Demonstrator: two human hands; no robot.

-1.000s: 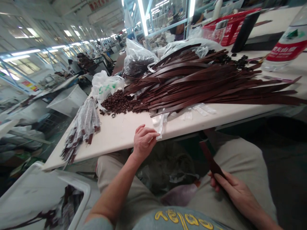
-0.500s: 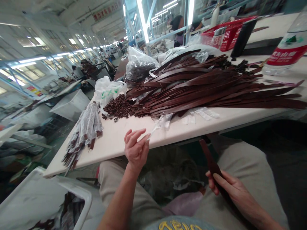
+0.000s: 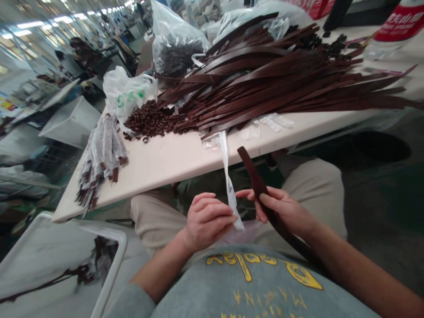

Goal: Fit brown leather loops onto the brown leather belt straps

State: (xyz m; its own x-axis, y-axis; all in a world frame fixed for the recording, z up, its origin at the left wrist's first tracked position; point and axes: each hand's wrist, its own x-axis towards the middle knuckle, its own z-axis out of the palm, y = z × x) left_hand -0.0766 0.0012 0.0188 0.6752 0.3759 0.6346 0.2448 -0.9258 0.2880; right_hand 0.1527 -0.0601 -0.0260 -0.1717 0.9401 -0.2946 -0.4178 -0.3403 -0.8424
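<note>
Above my lap, my left hand (image 3: 212, 221) pinches the lower end of a narrow, translucent white plastic sleeve (image 3: 228, 185), whose upper end reaches the table edge. My right hand (image 3: 285, 210) is closed round a dark brown strap (image 3: 253, 174); its rounded tip points up and left, and the rest runs down past my wrist. One fingertip of my right hand is close to the sleeve. Behind, a large pile of brown straps (image 3: 265, 84) covers the table. Small brown rings (image 3: 149, 119) lie heaped at its left end.
Wrapped straps (image 3: 106, 145) lie at the left of the white table (image 3: 159, 163). Behind them are a white bag (image 3: 129, 90) and a clear bag (image 3: 175, 44). A bottle (image 3: 397, 26) stands at the right. Lower left is a white bin (image 3: 121, 251).
My left hand has drawn back toward my body, bringing a plastic sleeve off the table. My right hand has moved up and left with the strap. The view has tilted down.
</note>
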